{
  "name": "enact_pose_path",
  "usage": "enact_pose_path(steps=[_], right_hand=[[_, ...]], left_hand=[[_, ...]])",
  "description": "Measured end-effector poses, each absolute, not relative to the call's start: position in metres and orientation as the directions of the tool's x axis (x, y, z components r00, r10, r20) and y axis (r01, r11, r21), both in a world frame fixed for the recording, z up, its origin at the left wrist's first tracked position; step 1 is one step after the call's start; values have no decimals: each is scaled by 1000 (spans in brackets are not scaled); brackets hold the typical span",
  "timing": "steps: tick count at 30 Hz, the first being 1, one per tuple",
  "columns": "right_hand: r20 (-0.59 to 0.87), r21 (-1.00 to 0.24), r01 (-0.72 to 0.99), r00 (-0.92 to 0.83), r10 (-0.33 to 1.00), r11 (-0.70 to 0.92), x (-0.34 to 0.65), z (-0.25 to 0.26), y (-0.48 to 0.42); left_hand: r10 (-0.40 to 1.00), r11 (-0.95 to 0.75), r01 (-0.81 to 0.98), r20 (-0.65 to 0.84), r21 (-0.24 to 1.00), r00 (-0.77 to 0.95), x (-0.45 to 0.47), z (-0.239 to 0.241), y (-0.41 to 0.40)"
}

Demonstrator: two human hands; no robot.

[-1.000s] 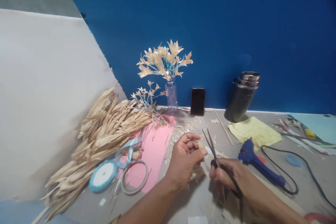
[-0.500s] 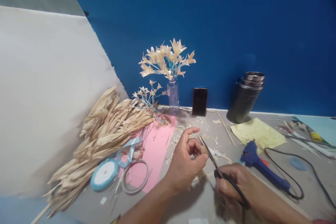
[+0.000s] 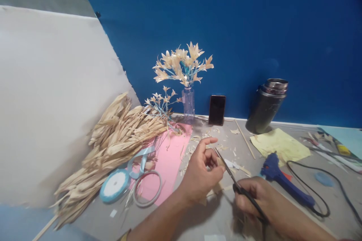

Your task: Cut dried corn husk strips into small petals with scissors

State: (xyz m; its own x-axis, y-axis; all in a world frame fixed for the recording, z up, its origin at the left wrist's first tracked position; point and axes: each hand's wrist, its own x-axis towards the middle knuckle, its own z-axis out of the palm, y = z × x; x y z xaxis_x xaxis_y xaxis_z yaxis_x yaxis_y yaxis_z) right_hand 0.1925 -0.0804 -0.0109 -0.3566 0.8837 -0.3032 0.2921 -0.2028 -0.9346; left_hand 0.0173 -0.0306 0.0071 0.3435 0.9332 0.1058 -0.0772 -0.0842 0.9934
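Note:
My left hand (image 3: 201, 171) is curled in a pinch on a small pale piece of dried husk (image 3: 218, 162) just above the grey table (image 3: 198, 214). My right hand (image 3: 256, 197) grips black scissors (image 3: 236, 184) by the handles. The thin blades are nearly closed, and their tips reach the husk piece at my left fingertips. Husk scraps (image 3: 203, 137) lie scattered on the table around both hands.
A pile of dried husks (image 3: 113, 143) lies at the left, beside a pink sheet (image 3: 169, 158), a blue ribbon spool (image 3: 114, 185) and a ring (image 3: 147, 189). A vase of husk flowers (image 3: 185, 79), a phone (image 3: 217, 110) and a flask (image 3: 266, 105) line the blue wall. A corded glue gun (image 3: 283, 180) lies right.
The scissor blades stood open a second ago and have closed onto the husk piece. My left index finger has lifted. The view has shifted slightly.

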Motion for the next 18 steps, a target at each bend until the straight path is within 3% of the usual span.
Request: enact_pose_path(steps=[4, 9, 18], right_hand=[[-317, -931, 285, -324, 891, -228, 192, -12, -79], [-256, -940, 299, -300, 919, -165, 193, -13, -76], [-240, -946, 287, -306, 921, -151, 192, -16, -74]], left_hand=[[937, -43, -124, 83, 991, 338, 17, 6, -29], [932, 139, -304, -21, 942, 362, 20, 4, -29], [934, 211, -339, -86, 917, 347, 28, -3, -35]])
